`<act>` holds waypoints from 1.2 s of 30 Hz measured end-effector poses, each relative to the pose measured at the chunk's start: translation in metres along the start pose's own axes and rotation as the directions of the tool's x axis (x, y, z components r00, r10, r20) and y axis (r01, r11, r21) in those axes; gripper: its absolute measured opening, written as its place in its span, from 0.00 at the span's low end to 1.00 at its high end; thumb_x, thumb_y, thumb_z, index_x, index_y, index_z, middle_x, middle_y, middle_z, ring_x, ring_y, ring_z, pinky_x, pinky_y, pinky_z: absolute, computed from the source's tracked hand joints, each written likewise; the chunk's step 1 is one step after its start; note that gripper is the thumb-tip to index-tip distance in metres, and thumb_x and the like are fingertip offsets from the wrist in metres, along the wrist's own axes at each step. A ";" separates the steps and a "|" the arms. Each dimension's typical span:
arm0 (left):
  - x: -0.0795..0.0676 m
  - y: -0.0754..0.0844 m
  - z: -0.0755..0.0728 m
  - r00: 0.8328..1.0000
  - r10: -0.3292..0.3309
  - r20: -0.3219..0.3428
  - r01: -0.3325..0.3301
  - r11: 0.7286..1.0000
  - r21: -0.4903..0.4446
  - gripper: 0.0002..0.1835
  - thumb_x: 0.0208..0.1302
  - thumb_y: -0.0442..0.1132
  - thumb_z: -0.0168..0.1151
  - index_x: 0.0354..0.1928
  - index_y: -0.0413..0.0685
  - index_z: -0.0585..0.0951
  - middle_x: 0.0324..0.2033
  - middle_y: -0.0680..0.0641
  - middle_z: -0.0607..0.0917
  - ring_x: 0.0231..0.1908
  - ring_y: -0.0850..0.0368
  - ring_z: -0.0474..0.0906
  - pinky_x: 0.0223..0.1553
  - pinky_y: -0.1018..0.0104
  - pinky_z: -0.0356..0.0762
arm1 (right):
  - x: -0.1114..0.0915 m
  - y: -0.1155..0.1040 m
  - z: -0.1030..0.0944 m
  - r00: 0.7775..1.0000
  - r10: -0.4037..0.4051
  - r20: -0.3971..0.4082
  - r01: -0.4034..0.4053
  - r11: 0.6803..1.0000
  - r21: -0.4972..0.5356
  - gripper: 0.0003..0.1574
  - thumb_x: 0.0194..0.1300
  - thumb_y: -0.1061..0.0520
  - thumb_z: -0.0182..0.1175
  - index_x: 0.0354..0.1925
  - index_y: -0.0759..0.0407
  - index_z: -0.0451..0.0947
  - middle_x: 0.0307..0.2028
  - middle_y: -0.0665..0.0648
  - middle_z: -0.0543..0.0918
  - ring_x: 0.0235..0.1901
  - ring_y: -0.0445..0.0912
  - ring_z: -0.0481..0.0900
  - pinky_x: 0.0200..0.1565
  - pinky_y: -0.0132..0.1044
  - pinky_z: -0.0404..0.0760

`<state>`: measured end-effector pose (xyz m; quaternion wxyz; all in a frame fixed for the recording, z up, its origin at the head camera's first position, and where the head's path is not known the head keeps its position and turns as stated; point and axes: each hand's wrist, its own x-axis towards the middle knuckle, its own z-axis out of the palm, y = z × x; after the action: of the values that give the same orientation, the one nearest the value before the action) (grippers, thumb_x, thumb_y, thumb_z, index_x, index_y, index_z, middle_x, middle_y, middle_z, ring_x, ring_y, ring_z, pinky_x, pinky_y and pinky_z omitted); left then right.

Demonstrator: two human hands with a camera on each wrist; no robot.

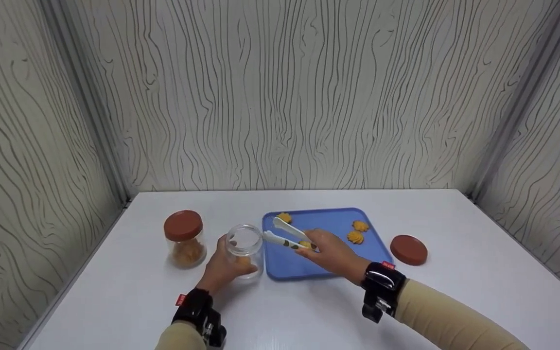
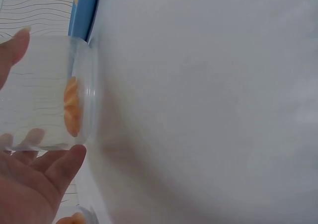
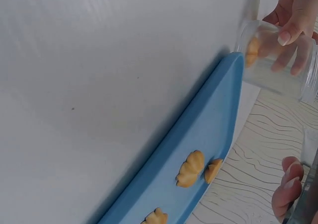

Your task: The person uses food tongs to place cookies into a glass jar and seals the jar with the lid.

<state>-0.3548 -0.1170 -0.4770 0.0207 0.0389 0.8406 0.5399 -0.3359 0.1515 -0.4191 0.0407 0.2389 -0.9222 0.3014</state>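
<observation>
My left hand [image 1: 222, 268] grips an uncapped clear jar [image 1: 245, 247] around its side, with the thumb at the front. One ridged golden cookie [image 2: 72, 107] lies at the jar's bottom. My right hand [image 1: 332, 253] holds a pair of white tongs [image 1: 287, 241] with a leaf pattern over a blue tray [image 1: 285, 270]. The tongs' arms are spread, their tips near the jar's mouth, and no cookie shows between them. On the tray lie several cookies, two of them at the right, one cookie [image 1: 284, 217] at the far left corner and one partly behind the tongs.
A second jar [image 1: 186, 248] with a red-brown lid, holding cookies, stands left of my left hand. A loose red-brown lid [image 1: 409, 250] lies right of the tray. Wood-grain panels [image 1: 280, 97] wall the white table [image 1: 309, 316] at the back and sides.
</observation>
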 end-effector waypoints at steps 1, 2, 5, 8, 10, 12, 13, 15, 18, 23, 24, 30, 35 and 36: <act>0.000 -0.001 0.000 1.000 -0.002 0.001 0.002 1.000 -0.002 0.57 0.45 0.42 0.80 0.72 0.39 0.51 0.66 0.34 0.66 0.65 0.39 0.64 0.65 0.41 0.59 | -0.001 0.002 0.000 1.000 0.003 -0.001 -0.003 1.000 -0.001 0.27 0.68 0.46 0.60 0.54 0.67 0.77 0.39 0.54 0.79 0.36 0.46 0.73 0.37 0.43 0.74; 0.001 -0.002 0.000 1.000 -0.002 0.002 0.002 1.000 -0.001 0.58 0.45 0.42 0.80 0.72 0.39 0.51 0.67 0.34 0.66 0.65 0.39 0.64 0.65 0.41 0.59 | -0.003 0.004 -0.001 1.000 0.006 -0.003 -0.006 1.000 -0.004 0.27 0.68 0.46 0.60 0.53 0.67 0.77 0.40 0.54 0.79 0.37 0.46 0.73 0.38 0.43 0.74; 0.002 -0.005 0.000 1.000 0.009 0.003 -0.009 1.000 0.000 0.58 0.45 0.43 0.80 0.72 0.39 0.51 0.66 0.34 0.66 0.64 0.40 0.64 0.65 0.41 0.59 | -0.006 0.009 -0.002 1.000 -0.004 -0.010 0.004 1.000 -0.014 0.26 0.69 0.47 0.59 0.53 0.67 0.77 0.40 0.55 0.79 0.37 0.47 0.73 0.38 0.43 0.74; 0.003 -0.007 -0.001 1.000 0.028 0.002 -0.028 1.000 0.009 0.58 0.45 0.43 0.80 0.71 0.37 0.51 0.66 0.33 0.66 0.64 0.39 0.64 0.65 0.41 0.58 | -0.007 0.012 -0.003 1.000 -0.015 -0.016 0.015 1.000 -0.019 0.25 0.69 0.47 0.59 0.51 0.66 0.78 0.37 0.53 0.78 0.35 0.46 0.72 0.35 0.41 0.72; 0.003 -0.007 -0.001 0.999 0.033 0.003 -0.033 0.999 0.013 0.58 0.44 0.42 0.80 0.71 0.36 0.51 0.66 0.32 0.66 0.65 0.38 0.63 0.65 0.40 0.58 | -0.007 0.014 -0.004 1.000 -0.021 -0.016 0.021 1.000 -0.023 0.24 0.69 0.47 0.59 0.50 0.66 0.78 0.37 0.53 0.78 0.35 0.46 0.72 0.34 0.40 0.72; 0.002 -0.007 -0.002 0.999 0.034 0.004 -0.034 0.999 0.010 0.58 0.45 0.42 0.80 0.71 0.36 0.51 0.66 0.32 0.65 0.65 0.38 0.62 0.65 0.40 0.57 | -0.008 0.015 -0.005 1.000 -0.022 -0.016 0.021 0.999 -0.026 0.23 0.68 0.47 0.60 0.50 0.65 0.78 0.37 0.53 0.78 0.35 0.46 0.72 0.34 0.40 0.72; 0.002 -0.007 -0.002 0.999 0.034 0.005 -0.034 0.999 0.009 0.58 0.45 0.42 0.80 0.71 0.36 0.51 0.67 0.32 0.65 0.65 0.38 0.62 0.65 0.40 0.57 | -0.008 0.016 -0.005 1.000 -0.024 -0.017 0.023 0.999 -0.029 0.23 0.68 0.47 0.60 0.50 0.65 0.78 0.36 0.52 0.78 0.34 0.46 0.72 0.34 0.39 0.72; 0.002 -0.006 -0.002 1.000 0.030 0.006 -0.030 1.000 0.001 0.57 0.45 0.42 0.80 0.71 0.37 0.52 0.67 0.32 0.65 0.65 0.38 0.62 0.65 0.40 0.58 | -0.008 0.017 -0.005 1.000 -0.023 -0.020 0.022 0.999 -0.034 0.24 0.68 0.46 0.60 0.50 0.65 0.78 0.36 0.52 0.78 0.34 0.46 0.72 0.33 0.39 0.72; 0.002 -0.006 -0.002 1.000 0.026 0.006 -0.026 1.000 -0.007 0.57 0.45 0.41 0.80 0.71 0.37 0.52 0.66 0.33 0.65 0.65 0.38 0.62 0.65 0.40 0.58 | -0.009 0.019 -0.005 1.000 -0.019 -0.024 0.018 0.999 -0.037 0.25 0.68 0.45 0.60 0.50 0.65 0.78 0.36 0.53 0.79 0.33 0.46 0.71 0.33 0.39 0.71; 0.002 -0.005 -0.002 1.000 0.011 0.007 -0.011 1.000 0.001 0.58 0.45 0.42 0.80 0.71 0.37 0.51 0.67 0.32 0.65 0.65 0.38 0.62 0.65 0.40 0.58 | -0.011 0.024 -0.004 1.000 -0.004 -0.023 0.003 0.999 -0.044 0.26 0.68 0.46 0.60 0.52 0.66 0.78 0.37 0.53 0.79 0.33 0.45 0.71 0.32 0.39 0.71; 0.002 -0.005 -0.002 1.000 0.009 0.007 -0.009 1.000 0.005 0.58 0.45 0.43 0.80 0.71 0.37 0.51 0.67 0.32 0.65 0.65 0.38 0.62 0.65 0.40 0.58 | -0.012 0.024 -0.005 1.000 0.000 -0.024 -0.001 0.999 -0.045 0.27 0.68 0.45 0.60 0.52 0.66 0.78 0.36 0.53 0.79 0.33 0.45 0.71 0.32 0.39 0.71; 0.001 -0.003 -0.001 1.000 0.010 0.008 -0.010 1.000 -0.004 0.58 0.45 0.42 0.80 0.71 0.37 0.51 0.67 0.32 0.64 0.65 0.38 0.62 0.65 0.40 0.58 | -0.016 0.028 -0.006 0.999 0.001 -0.041 -0.003 0.999 -0.052 0.25 0.67 0.46 0.61 0.51 0.66 0.78 0.35 0.52 0.78 0.32 0.45 0.70 0.32 0.39 0.70; -0.001 0.000 -0.001 0.999 0.044 0.005 -0.044 0.999 -0.003 0.57 0.45 0.40 0.79 0.71 0.34 0.51 0.66 0.30 0.64 0.65 0.37 0.63 0.65 0.41 0.58 | -0.018 0.032 -0.004 0.999 0.003 -0.050 -0.007 0.997 -0.079 0.24 0.67 0.47 0.61 0.50 0.66 0.78 0.33 0.50 0.76 0.32 0.45 0.70 0.32 0.37 0.70; -0.001 0.000 -0.001 0.999 0.050 0.005 -0.050 0.999 -0.004 0.57 0.45 0.40 0.79 0.70 0.34 0.51 0.66 0.30 0.64 0.65 0.37 0.63 0.65 0.41 0.58 | -0.018 0.033 -0.004 0.999 0.008 -0.049 -0.012 0.997 -0.079 0.24 0.67 0.48 0.61 0.50 0.66 0.78 0.32 0.50 0.75 0.32 0.45 0.70 0.32 0.37 0.70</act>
<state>-0.3539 -0.1176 -0.4769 0.0092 0.0613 0.8383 0.5416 -0.3354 0.1844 -0.4373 0.0712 0.2248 -0.9334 0.2706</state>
